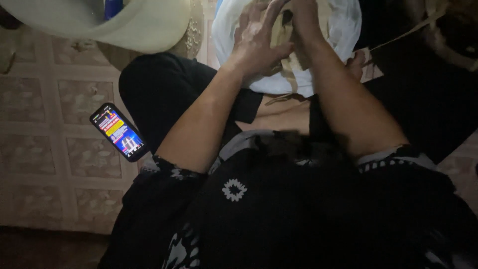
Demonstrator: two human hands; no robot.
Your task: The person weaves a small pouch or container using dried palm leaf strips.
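Dark patterned clothing fills the foreground. Left hand (259,42) and right hand (303,20) both pinch pale strips (291,65) over white bag (338,30) in the lap; best keep strips taut. Phone (119,132) lies on floor.

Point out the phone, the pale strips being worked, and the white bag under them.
Phone (119,132), head view: middle of its lit screen.
Pale strips (290,65), head view: strip hanging below the hands.
White bag (343,25), head view: right side.
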